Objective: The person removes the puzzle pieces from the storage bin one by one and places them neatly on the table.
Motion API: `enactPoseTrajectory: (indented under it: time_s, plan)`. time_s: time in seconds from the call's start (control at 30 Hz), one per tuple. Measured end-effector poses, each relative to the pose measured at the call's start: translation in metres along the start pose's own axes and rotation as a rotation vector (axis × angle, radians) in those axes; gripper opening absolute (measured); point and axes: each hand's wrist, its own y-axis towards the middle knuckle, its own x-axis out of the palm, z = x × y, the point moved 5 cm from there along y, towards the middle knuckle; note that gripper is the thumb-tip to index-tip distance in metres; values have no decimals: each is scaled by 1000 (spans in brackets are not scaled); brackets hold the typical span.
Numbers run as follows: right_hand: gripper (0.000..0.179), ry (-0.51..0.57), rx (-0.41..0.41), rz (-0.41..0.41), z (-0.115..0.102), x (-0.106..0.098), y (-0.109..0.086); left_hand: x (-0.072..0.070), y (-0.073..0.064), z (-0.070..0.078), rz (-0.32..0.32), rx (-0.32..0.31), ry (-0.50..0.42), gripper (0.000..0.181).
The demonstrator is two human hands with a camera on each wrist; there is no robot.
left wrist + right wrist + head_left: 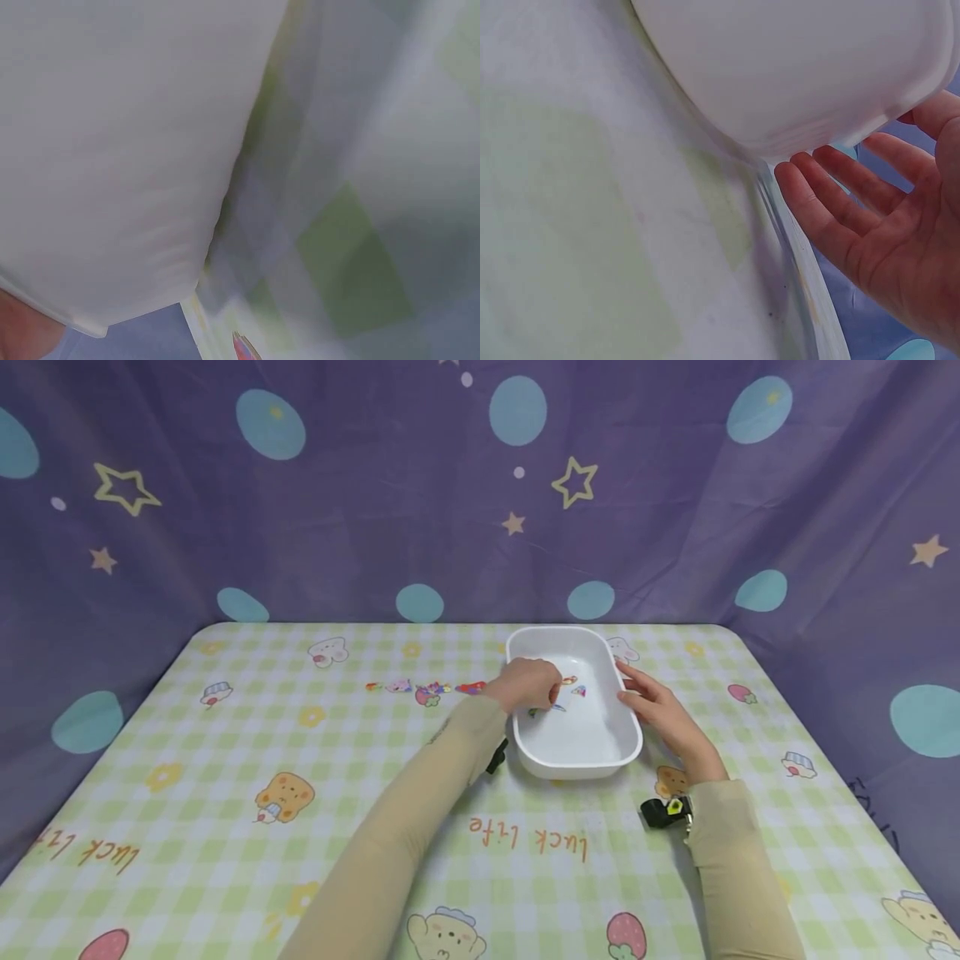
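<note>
A white rectangular plastic tub sits on the table with small flat colourful pieces on its floor. My left hand reaches over the tub's left rim, its fingers curled down among the pieces. Whether it pinches one is hidden. In the left wrist view, only a bit of that hand shows past the tub wall. My right hand holds the tub's right side. The right wrist view shows this hand with fingertips on the outer wall and thumb at the rim.
Left of the tub, several small colourful pieces lie in a row on the checked tablecloth. Behind the table hangs a purple curtain. A black wrist strap mount hangs by the right wrist.
</note>
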Motion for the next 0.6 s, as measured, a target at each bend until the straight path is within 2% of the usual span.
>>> enactPoseTrajectory:
  time_s: [0.43, 0.6]
  plan:
    - [54, 4, -15, -5, 2, 1, 1, 2, -1, -1, 0, -28, 8, 5]
    - [55, 15, -17, -4, 1, 1, 2, 0, -1, 0, 9, -21, 5, 7]
